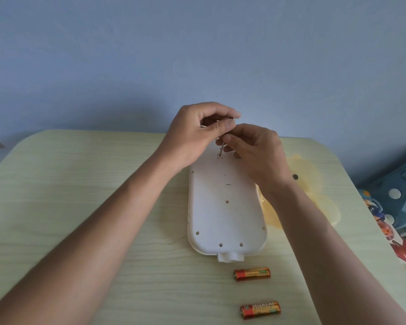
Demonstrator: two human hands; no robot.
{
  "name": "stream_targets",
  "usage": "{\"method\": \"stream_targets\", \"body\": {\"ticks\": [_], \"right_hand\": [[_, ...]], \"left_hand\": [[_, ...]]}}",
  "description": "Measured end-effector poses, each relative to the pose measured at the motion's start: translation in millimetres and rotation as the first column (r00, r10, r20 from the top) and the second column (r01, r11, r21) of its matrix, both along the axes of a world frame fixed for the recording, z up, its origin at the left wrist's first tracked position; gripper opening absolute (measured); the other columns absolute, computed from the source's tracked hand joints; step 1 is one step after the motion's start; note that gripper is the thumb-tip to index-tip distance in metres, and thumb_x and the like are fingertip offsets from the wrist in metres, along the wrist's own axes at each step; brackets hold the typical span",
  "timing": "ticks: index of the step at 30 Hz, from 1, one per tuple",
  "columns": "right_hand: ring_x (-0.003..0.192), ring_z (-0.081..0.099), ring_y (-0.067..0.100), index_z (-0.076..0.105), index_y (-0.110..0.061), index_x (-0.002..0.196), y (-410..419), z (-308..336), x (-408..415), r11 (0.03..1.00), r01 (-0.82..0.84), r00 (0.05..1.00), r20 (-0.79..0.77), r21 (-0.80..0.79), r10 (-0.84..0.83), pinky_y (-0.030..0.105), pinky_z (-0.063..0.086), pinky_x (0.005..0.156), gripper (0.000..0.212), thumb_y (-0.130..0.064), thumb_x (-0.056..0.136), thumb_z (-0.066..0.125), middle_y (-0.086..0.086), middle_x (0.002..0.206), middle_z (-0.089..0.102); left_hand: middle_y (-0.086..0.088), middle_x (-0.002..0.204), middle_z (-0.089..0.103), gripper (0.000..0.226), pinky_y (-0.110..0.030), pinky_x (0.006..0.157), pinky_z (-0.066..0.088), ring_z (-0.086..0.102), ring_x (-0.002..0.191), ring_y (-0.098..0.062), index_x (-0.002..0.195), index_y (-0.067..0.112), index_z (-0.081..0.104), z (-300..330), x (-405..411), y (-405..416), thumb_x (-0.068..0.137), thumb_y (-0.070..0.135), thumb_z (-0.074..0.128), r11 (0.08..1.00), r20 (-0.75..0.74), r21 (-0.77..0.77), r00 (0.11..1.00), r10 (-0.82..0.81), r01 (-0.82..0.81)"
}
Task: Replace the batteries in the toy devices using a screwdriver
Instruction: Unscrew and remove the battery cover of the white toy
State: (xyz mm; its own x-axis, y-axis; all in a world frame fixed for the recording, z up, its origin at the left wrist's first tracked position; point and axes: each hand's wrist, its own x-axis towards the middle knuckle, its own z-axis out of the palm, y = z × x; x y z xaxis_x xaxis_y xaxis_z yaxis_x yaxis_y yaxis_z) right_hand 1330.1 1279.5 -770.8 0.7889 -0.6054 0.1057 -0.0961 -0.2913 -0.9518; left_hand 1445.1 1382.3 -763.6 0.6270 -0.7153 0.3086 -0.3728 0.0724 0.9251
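Soft, even daylight all over, moderately bright, nothing harsh. The blue wall (197, 43) reads flat and a touch grey, darkening right behind the hands (220, 137), where a broad, fuzzy shadow sits on it. Faint soft shadows under both forearms on the pale counter (80, 184), no hard edges anywhere. A mild sheen on the white toy back (223, 214), no real glare. Wide-angle stretch is plain: the forearms balloon toward the bottom corners and the counter's far edge bows. Detail is smeary overall, the fingertips and thin screwdriver shaft (221, 150) soft; the nearer battery label (260, 309) only partly legible.
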Motion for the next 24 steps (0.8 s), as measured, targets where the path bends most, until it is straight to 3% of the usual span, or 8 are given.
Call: {"method": "stream_targets", "body": {"ticks": [4,6,9,13,15,17,21,24], "right_hand": [[0.068,0.063,-0.003,0.079,-0.020,0.089,0.0,3.1,0.0,1.000,-0.022,0.999,-0.026,0.014,0.022,0.007,0.048,0.065,0.016,-0.011,0.094,0.066,-0.010,0.078,0.074],[0.068,0.066,-0.005,0.080,-0.017,0.090,-0.1,2.2,1.4,0.999,0.010,1.000,-0.021,0.033,-0.009,0.008,0.050,0.065,0.005,-0.017,0.089,0.075,-0.012,0.076,0.076],[0.060,0.060,-0.005,0.080,-0.012,0.083,0.3,1.0,3.4,0.999,0.040,0.999,-0.008,0.017,-0.040,0.009,0.045,0.059,0.010,-0.019,0.088,0.075,-0.014,0.064,0.071],[0.069,0.061,-0.001,0.079,-0.017,0.089,0.6,2.1,1.3,1.000,-0.029,0.999,-0.023,-0.008,0.029,0.007,0.047,0.063,0.019,-0.010,0.096,0.063,-0.010,0.077,0.074],[0.071,0.064,-0.003,0.078,-0.018,0.092,0.5,2.3,0.8,0.999,-0.032,0.999,-0.033,-0.007,0.032,0.006,0.047,0.065,0.016,-0.012,0.096,0.064,-0.013,0.079,0.075],[0.072,0.066,0.000,0.078,-0.014,0.091,1.3,1.2,1.1,1.000,-0.009,1.000,-0.021,0.000,0.009,0.010,0.049,0.065,0.008,-0.018,0.091,0.071,-0.011,0.079,0.076],[0.066,0.054,0.008,0.076,-0.003,0.085,-0.8,-1.3,0.8,1.000,0.012,1.000,0.019,0.006,-0.012,0.026,0.044,0.064,0.020,-0.022,0.090,0.073,0.009,0.069,0.067],[0.068,0.061,-0.003,0.080,-0.011,0.088,-0.3,0.5,-1.1,1.000,-0.016,1.000,-0.003,-0.001,0.016,0.015,0.048,0.068,0.014,-0.015,0.094,0.068,-0.012,0.071,0.072]], "left_hand": [[0.002,0.083,0.076,0.008,-0.023,0.070,0.053,0.067,0.071,-0.006,0.093,0.012,0.079,-1.0,3.6,1.7,0.087,0.014,0.075,0.999,0.061,0.022,0.997,0.049,-0.050],[0.003,0.081,0.076,0.010,-0.021,0.070,0.052,0.069,0.071,-0.006,0.087,0.008,0.078,-2.1,2.3,0.5,0.081,0.016,0.080,0.996,0.047,0.011,0.995,0.088,-0.088],[-0.001,0.074,0.072,0.016,-0.019,0.062,0.051,0.066,0.062,-0.012,0.087,0.001,0.073,-1.9,-0.2,0.1,0.081,0.014,0.081,0.998,0.015,-0.003,0.998,0.060,-0.060],[-0.017,0.088,0.074,0.013,-0.018,0.066,0.049,0.064,0.070,-0.014,0.102,0.010,0.077,2.0,3.3,5.5,0.092,0.012,0.069,1.000,0.033,0.003,0.999,-0.026,0.026],[-0.011,0.087,0.076,0.009,-0.018,0.068,0.051,0.066,0.070,-0.010,0.096,0.010,0.078,2.4,3.6,5.3,0.089,0.011,0.072,1.000,0.066,-0.009,0.998,0.020,-0.019],[-0.003,0.083,0.076,0.008,-0.024,0.070,0.056,0.070,0.072,-0.010,0.088,0.008,0.078,2.3,1.4,2.4,0.083,0.014,0.078,0.999,0.090,-0.003,0.994,0.054,-0.054],[-0.003,0.080,0.073,0.011,-0.031,0.070,0.056,0.069,0.067,-0.020,0.087,0.007,0.074,3.0,-2.7,0.0,0.084,0.017,0.078,1.000,0.093,0.011,0.996,0.016,-0.017],[0.003,0.088,0.076,0.010,-0.026,0.072,0.056,0.070,0.073,-0.012,0.096,0.011,0.078,5.4,-1.6,3.9,0.090,0.014,0.071,0.999,0.111,0.034,0.994,-0.017,0.013]]}}
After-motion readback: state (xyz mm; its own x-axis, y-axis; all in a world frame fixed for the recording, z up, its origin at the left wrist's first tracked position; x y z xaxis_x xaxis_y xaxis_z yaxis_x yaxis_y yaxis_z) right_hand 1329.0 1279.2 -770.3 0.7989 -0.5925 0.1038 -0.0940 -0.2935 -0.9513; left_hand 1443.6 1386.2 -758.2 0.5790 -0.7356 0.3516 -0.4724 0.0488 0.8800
